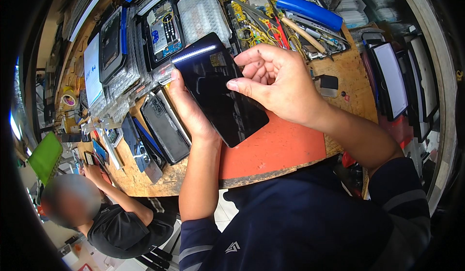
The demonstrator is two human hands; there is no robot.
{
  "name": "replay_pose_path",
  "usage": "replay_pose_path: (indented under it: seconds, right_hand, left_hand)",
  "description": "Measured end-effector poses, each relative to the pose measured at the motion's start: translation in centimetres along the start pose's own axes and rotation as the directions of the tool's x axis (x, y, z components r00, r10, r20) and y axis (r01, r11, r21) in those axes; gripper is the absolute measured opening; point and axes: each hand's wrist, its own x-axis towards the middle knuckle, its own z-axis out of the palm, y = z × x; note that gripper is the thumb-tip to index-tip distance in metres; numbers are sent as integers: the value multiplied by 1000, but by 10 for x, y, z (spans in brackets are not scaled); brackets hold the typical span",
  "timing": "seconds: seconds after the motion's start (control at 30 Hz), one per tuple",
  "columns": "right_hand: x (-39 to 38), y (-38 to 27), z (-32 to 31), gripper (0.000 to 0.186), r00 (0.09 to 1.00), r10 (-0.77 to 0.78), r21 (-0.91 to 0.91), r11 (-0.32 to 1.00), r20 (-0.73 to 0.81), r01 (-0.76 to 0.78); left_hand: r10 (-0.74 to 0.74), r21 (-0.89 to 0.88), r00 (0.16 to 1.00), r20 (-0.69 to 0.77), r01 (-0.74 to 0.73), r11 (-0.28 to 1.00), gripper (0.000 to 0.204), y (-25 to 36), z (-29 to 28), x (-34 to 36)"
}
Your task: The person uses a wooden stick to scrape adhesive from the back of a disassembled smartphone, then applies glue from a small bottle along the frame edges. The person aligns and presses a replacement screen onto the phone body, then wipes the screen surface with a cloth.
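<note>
A large black smartphone (220, 101) with a glossy dark screen lies tilted in my left hand (190, 110), which grips it from below and along its left edge. A bright strip of light reflects near its upper end. My right hand (283, 82) is at the phone's right edge, fingers bent and thumb apart from them. The thumb tip overlaps the screen; whether it touches the glass I cannot tell. Nothing shows between those fingers. Beneath the phone is an orange-red mat (276, 150) at the front of the wooden workbench (351, 91).
An opened phone (162, 31) and bubble-wrapped stacks lie at the back left. Phone back covers (167, 125) rest left of my left wrist. A tray of tools (290, 26) with a blue cylinder (310, 10) is behind my right hand. A co-worker (121, 222) sits at the lower left.
</note>
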Motion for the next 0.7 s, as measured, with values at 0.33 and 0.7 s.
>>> replay_pose_path:
  seconds: [0.33, 0.7]
  right_hand:
    - [-1, 2, 2, 34, 1000, 14, 10, 1000, -11, -14]
    - [-3, 5, 5, 32, 993, -108, 20, 994, -41, 109]
  left_hand:
    - [-17, 16, 999, 47, 16, 1000, 68, 1, 1, -3]
    - [105, -210, 968, 227, -56, 976, 61, -6, -6, -2]
